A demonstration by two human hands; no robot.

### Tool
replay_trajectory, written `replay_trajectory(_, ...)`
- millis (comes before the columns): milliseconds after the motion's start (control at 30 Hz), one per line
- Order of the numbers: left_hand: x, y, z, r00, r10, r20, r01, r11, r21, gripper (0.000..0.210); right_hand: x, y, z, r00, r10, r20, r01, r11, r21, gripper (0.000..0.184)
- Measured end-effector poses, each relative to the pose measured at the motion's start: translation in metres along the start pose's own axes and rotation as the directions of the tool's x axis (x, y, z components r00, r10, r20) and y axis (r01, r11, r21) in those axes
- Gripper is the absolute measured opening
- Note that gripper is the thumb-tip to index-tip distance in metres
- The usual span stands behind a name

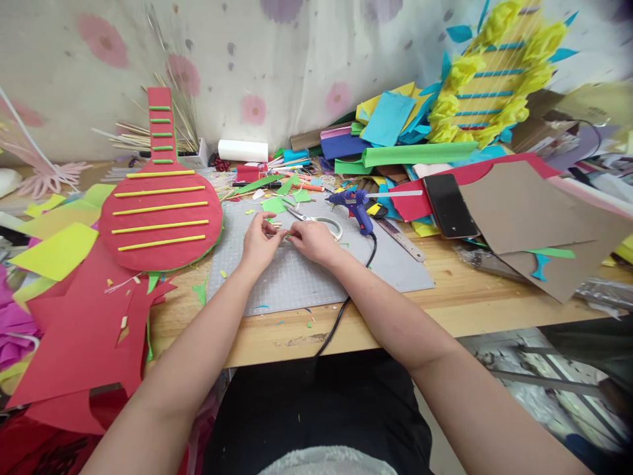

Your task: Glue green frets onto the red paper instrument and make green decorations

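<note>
Over the grey cutting mat (297,290), my left hand (261,243) and my right hand (314,241) meet with fingertips pinched together. Between them is something tiny, perhaps a greenish bit, too small to name. Pale short stick pieces show by my left fingers; whether they are held or lie behind, I cannot tell. White-handled scissors (336,227) lie just beyond my right hand, which partly hides them. A blue glue gun (357,206) with a clear glue stick rests to the right, its black cord (341,316) running off the table's front edge.
At left a red guitar-shaped cutout (161,218) with yellow strips stands above red sheets (74,343). A metal ruler (403,241), a phone (450,206) and brown cardboard (514,204) lie at right. Behind are coloured scraps, a white roll (242,150) and a yellow-flowered stringed craft (494,79).
</note>
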State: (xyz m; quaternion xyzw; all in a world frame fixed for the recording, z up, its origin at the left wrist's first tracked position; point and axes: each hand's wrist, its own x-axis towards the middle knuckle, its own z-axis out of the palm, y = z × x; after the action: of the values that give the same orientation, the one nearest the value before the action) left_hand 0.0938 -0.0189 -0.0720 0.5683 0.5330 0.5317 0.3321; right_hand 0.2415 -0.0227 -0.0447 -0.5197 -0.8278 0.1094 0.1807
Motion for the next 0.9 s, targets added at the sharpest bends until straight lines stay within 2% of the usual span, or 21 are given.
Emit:
replay_trajectory(167,0.001,0.008,0.000,0.991,-0.124,-0.052,0.111,0.974,-0.199,0.043,0.002,0.004,0.003,0.999,0.046,-0.013,-0.043,0.977,0.207,0.013)
replay_trajectory(333,0.001,0.013,-0.002,0.989,-0.128,-0.078,0.097,0.944,-0.317,0.049,0.004,0.007,0.004,0.995,0.100,0.005,-0.091,0.884,0.458,0.022)
replay_trajectory(467,-0.002,0.014,0.002,0.986,-0.153,-0.060,0.118,0.912,-0.394,0.053,0.005,0.002,0.003,0.995,0.103,0.000,-0.094,0.911,0.401,0.036)
replay_trajectory(600,-0.002,0.014,0.004,0.980,-0.186,-0.071,0.137,0.890,-0.434,0.048,0.006,0.000,0.003,0.992,0.127,-0.001,-0.117,0.917,0.382,0.028)
replay_trajectory(767,0.005,0.014,-0.001,0.961,-0.191,-0.199,0.077,0.879,-0.471,0.031,0.009,0.007,0.003,0.990,0.139,0.023,-0.131,0.849,0.511,0.030)
replay_trajectory(900,0.010,0.014,-0.009,0.960,-0.203,-0.194,0.120,0.921,-0.370,0.022,0.009,0.011,0.004,0.997,0.026,0.074,-0.069,0.739,0.671,0.036)
